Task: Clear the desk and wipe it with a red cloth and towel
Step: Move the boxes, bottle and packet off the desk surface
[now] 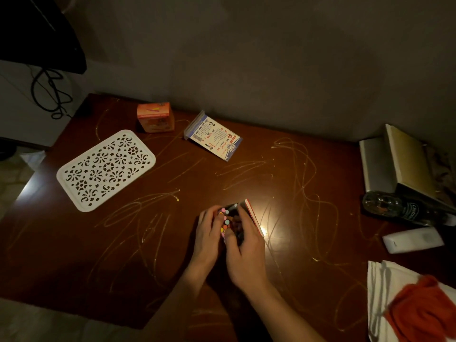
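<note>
Tray [106, 170] left — cloth [424, 309] on towel [380, 282], right.

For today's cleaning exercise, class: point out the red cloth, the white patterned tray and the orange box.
red cloth [422, 309]: head view, middle of its folds.
white patterned tray [106, 170]: head view, pierced centre.
orange box [156, 117]: head view, front upper edge.

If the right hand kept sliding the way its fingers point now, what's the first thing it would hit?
The right hand points up and slightly left, gripping the small dark box. Beyond that box, the plastic-wrapped card pack looks first in line, though depth is hard to judge.
</note>
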The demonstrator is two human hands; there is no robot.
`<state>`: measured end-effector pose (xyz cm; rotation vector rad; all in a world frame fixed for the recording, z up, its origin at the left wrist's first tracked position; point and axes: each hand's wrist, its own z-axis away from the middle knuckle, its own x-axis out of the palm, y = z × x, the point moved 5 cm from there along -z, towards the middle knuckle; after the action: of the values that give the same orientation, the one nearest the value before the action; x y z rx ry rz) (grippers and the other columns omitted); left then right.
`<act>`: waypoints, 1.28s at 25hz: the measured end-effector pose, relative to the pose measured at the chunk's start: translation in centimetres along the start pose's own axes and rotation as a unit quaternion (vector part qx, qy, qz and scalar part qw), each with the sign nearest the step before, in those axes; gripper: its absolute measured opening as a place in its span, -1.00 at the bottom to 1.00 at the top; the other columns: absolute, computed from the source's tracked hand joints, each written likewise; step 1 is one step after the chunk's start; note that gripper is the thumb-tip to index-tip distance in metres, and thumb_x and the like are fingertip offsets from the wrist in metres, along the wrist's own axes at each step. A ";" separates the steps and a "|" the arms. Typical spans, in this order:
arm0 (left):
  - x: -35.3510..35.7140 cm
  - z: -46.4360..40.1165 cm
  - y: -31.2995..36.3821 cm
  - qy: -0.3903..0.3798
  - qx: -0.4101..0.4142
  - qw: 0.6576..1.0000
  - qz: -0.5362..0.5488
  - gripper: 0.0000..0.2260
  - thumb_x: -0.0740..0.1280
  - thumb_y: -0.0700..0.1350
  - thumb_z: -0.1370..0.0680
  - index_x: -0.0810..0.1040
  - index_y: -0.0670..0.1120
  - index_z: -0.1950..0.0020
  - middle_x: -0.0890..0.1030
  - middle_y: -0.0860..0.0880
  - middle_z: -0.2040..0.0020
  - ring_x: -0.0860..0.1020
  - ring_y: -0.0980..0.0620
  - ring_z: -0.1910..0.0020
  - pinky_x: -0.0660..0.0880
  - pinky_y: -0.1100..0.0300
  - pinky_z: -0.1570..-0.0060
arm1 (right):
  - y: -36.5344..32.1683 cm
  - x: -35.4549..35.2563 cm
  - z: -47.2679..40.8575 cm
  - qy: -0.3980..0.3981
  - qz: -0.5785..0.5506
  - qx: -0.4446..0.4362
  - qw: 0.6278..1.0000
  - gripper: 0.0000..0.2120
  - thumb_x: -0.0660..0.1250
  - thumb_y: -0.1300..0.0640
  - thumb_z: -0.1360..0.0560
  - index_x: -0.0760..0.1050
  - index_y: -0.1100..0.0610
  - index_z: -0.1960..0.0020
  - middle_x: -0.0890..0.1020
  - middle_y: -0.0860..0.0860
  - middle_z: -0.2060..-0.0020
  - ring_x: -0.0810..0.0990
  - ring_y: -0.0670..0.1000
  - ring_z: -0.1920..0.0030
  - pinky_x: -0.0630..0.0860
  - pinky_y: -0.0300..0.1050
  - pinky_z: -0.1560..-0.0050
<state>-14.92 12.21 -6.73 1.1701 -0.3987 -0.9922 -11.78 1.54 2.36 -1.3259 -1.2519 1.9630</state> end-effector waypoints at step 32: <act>-0.6 -0.2 0.3 -0.072 0.016 0.997 0.014 -0.67 0.19 0.20 -0.63 0.48 0.16 -0.34 0.56 0.15 -0.24 0.52 0.20 -0.24 0.50 0.03 -0.26 | 0.7 0.0 -3.3 0.060 0.213 0.010 0.975 -0.77 0.29 0.21 -0.56 0.61 0.09 -0.18 0.63 -0.03 0.01 0.58 -0.04 0.03 0.48 -0.30 0.07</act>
<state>-14.97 12.85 -6.44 1.1231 -0.5465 -1.0525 -8.71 2.65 1.36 -1.7906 -0.9444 2.1229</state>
